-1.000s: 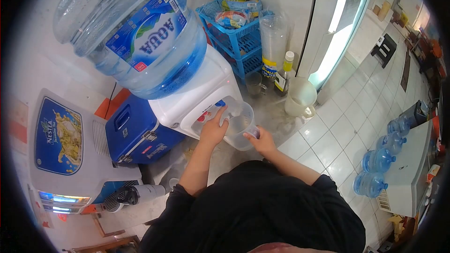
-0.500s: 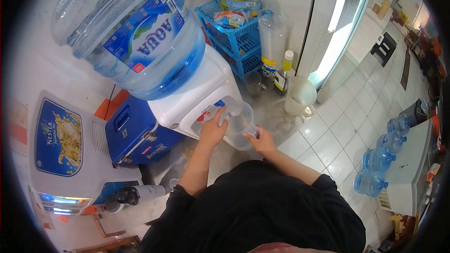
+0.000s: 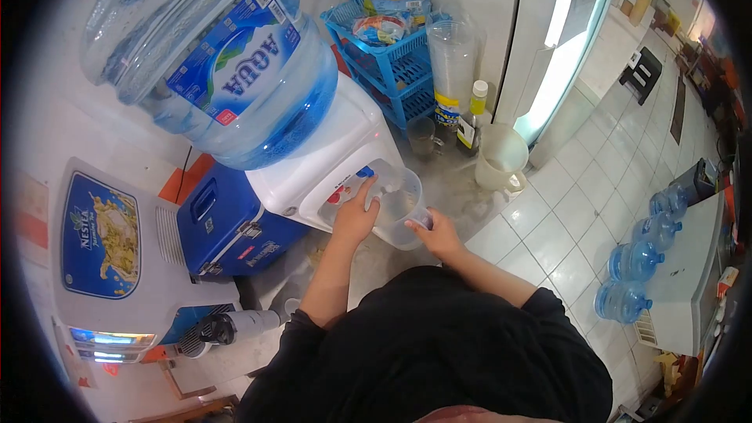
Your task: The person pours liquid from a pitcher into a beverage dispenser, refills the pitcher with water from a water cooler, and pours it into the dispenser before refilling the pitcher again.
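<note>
A white water dispenser (image 3: 345,137) carries a big clear-blue Aqua bottle (image 3: 235,70). My left hand (image 3: 356,215) is at its front, the index finger stretched up to the blue tap (image 3: 365,172) and the thumb apart from it. The red tap (image 3: 335,195) is just left of that finger. With my right hand (image 3: 435,233) I hold a clear plastic pitcher (image 3: 405,207) by its handle, under the taps. Its inside shows only faintly, so the water level cannot be read.
Behind stand a blue basket rack (image 3: 392,63), a stack of plastic cups (image 3: 453,63), a yellow-capped bottle (image 3: 472,117) and a beige pitcher (image 3: 502,158). At left are a blue cooler box (image 3: 227,223) and a Nestea machine (image 3: 102,235). Several water bottles (image 3: 636,251) stand at right.
The view has shifted slightly. Both hands keep their places, the left at the blue tap and the right on the pitcher.
</note>
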`<state>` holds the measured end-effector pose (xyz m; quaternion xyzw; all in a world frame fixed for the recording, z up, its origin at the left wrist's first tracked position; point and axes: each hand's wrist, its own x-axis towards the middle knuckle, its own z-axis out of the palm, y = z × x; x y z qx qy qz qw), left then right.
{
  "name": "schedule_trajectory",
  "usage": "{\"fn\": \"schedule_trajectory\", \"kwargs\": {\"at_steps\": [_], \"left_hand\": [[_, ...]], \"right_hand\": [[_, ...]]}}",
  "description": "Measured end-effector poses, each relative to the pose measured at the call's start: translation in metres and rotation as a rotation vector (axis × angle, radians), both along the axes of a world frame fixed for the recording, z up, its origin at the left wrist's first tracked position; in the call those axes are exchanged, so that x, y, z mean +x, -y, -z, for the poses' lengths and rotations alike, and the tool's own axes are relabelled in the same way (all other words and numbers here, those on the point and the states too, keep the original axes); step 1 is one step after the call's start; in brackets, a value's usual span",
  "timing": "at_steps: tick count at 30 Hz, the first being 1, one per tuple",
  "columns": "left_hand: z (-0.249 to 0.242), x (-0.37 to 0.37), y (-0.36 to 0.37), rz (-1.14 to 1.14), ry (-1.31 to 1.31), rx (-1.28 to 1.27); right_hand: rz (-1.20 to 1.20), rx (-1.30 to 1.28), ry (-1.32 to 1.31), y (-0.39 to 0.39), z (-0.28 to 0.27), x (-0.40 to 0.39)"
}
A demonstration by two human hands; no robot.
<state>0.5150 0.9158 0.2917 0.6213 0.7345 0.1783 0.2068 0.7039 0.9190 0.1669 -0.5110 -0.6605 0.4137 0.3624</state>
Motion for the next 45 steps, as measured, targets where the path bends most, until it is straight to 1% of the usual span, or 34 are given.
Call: {"fn": "schedule_trajectory", "kwargs": {"at_steps": [1,2,3,5,9,11,12,14,15,17,18,20,24,27,29,33,36,37,38,39,41,45], "left_hand": [[0.002,0.000,-0.001,-0.007,0.009,0.019],[0.003,-0.001,-0.001,-0.011,0.016,0.035],[0.002,0.000,0.000,0.008,0.007,0.025],[-0.002,0.002,-0.001,-0.015,0.034,0.015],[0.009,-0.003,-0.003,0.017,0.011,0.009],[0.013,-0.005,-0.005,0.051,0.081,0.093],[0.012,-0.004,-0.005,0.068,0.077,0.084],[0.004,-0.001,-0.004,0.011,0.064,-0.009],[-0.003,0.003,-0.004,0.025,0.058,-0.019],[-0.014,0.010,-0.004,-0.033,-0.001,-0.136],[-0.011,0.009,-0.004,-0.025,-0.005,-0.142],[-0.008,0.008,-0.003,0.003,0.005,-0.046],[-0.011,0.011,-0.003,-0.004,0.004,-0.074],[-0.007,0.010,-0.004,-0.002,0.005,-0.048],[-0.010,0.011,-0.004,-0.021,0.005,-0.090],[-0.015,0.015,-0.003,-0.023,0.008,-0.108],[-0.005,0.009,-0.004,-0.023,0.019,-0.098],[0.005,0.002,-0.006,0.002,0.018,-0.051],[0.004,0.003,-0.006,0.028,0.018,-0.003],[0.002,0.004,-0.006,0.028,0.017,-0.003],[-0.005,0.007,-0.005,-0.023,0.020,-0.102],[-0.006,0.008,-0.005,-0.017,0.000,-0.081]], "right_hand": [[-0.015,-0.098,-0.023,0.003,-0.044,0.003],[-0.027,-0.199,-0.049,0.003,-0.069,0.005],[-0.009,-0.208,-0.060,0.002,-0.069,0.004],[-0.047,-0.231,-0.035,0.002,-0.068,0.005],[-0.013,-0.243,-0.049,0.003,-0.068,0.004],[-0.038,-0.224,-0.100,0.004,-0.074,0.005],[-0.021,-0.231,-0.107,0.004,-0.080,0.006],[-0.021,0.037,0.015,0.006,-0.090,0.007],[-0.006,0.028,0.010,0.007,-0.088,0.008],[-0.020,0.144,0.035,0.008,-0.081,0.010],[-0.012,0.138,0.032,0.008,-0.079,0.010],[0.009,0.156,0.016,0.008,-0.079,0.009],[0.026,0.140,0.019,0.009,-0.079,0.010],[0.004,0.173,-0.029,0.008,-0.080,0.013],[-0.038,0.181,0.048,0.007,-0.082,0.015],[-0.035,0.140,0.003,0.007,-0.078,0.015],[-0.045,0.196,-0.040,0.006,-0.075,0.014],[-0.038,0.154,-0.028,0.005,-0.075,0.013],[-0.031,0.112,-0.015,0.005,-0.076,0.013],[-0.031,0.112,-0.016,0.005,-0.076,0.014],[-0.093,0.164,-0.075,0.005,-0.078,0.017],[-0.067,0.145,-0.090,0.004,-0.075,0.013]]}}
